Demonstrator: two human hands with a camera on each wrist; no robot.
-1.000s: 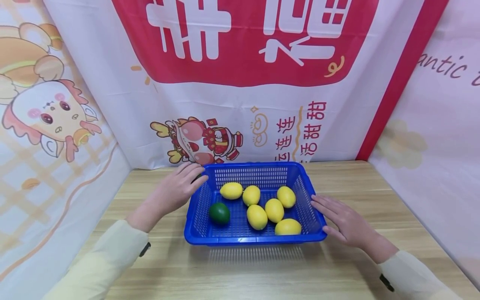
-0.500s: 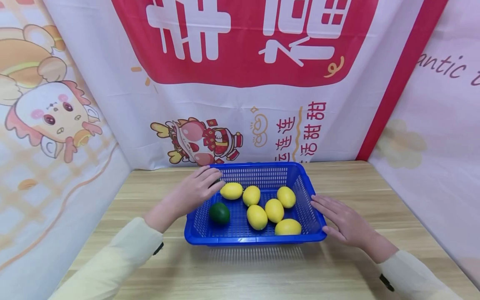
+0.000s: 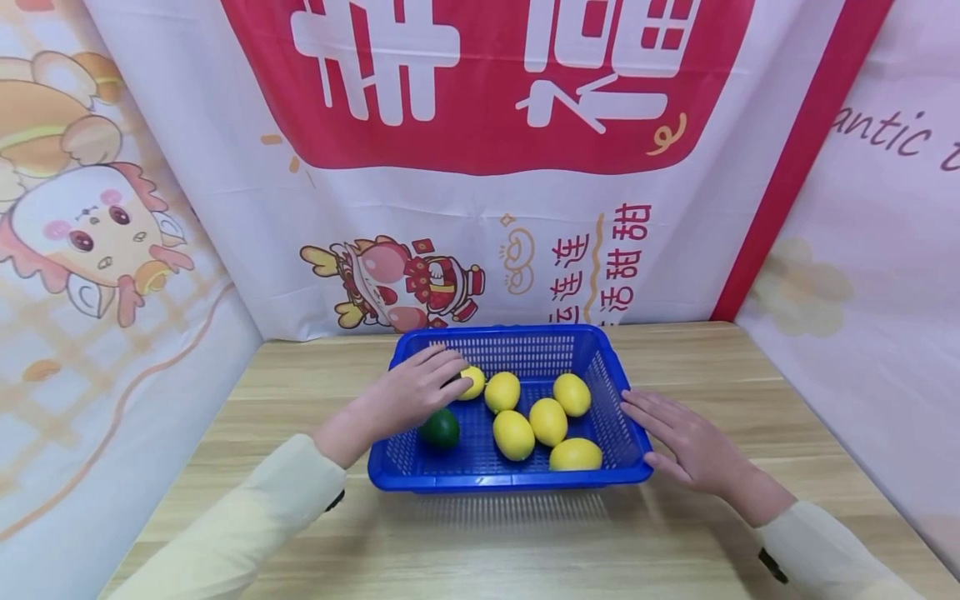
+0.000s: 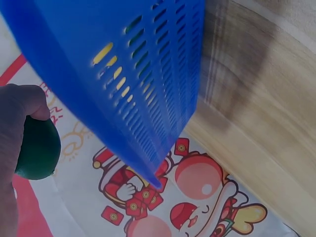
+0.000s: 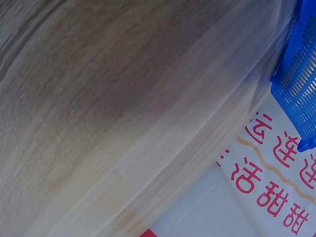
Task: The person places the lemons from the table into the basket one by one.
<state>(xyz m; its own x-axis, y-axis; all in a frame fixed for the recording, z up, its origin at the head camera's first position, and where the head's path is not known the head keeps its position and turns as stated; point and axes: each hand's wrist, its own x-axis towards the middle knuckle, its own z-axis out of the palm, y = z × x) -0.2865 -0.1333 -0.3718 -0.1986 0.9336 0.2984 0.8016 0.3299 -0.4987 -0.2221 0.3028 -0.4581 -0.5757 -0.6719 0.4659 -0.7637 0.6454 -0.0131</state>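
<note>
My left hand (image 3: pixel 408 392) is over the left part of the blue plastic basket (image 3: pixel 510 481), its fingers curled round a dark green lime (image 4: pixel 39 150). That fruit shows in the left wrist view, above the basket's rim; in the head view the hand mostly hides it. Below the hand, a second dark green lime (image 3: pixel 441 429) lies on the basket floor. Several yellow lemons (image 3: pixel 513 435) are spread through the middle and right of the basket, and my left fingertips overlap the leftmost one (image 3: pixel 472 383). With fingers straight, my right hand (image 3: pixel 690 437) rests against the basket's right rim.
The basket stands on a light wooden table (image 3: pixel 315 533), near its back edge. Behind hangs a white and red printed cloth (image 3: pixel 480 200). More printed cloth covers the left side (image 3: pixel 90 333) and the right side (image 3: pixel 885 275).
The left hand has moved right and towards me, from the basket's back-left corner to over its inside, with the lime in its grip. The right hand and the basket have stayed put.
</note>
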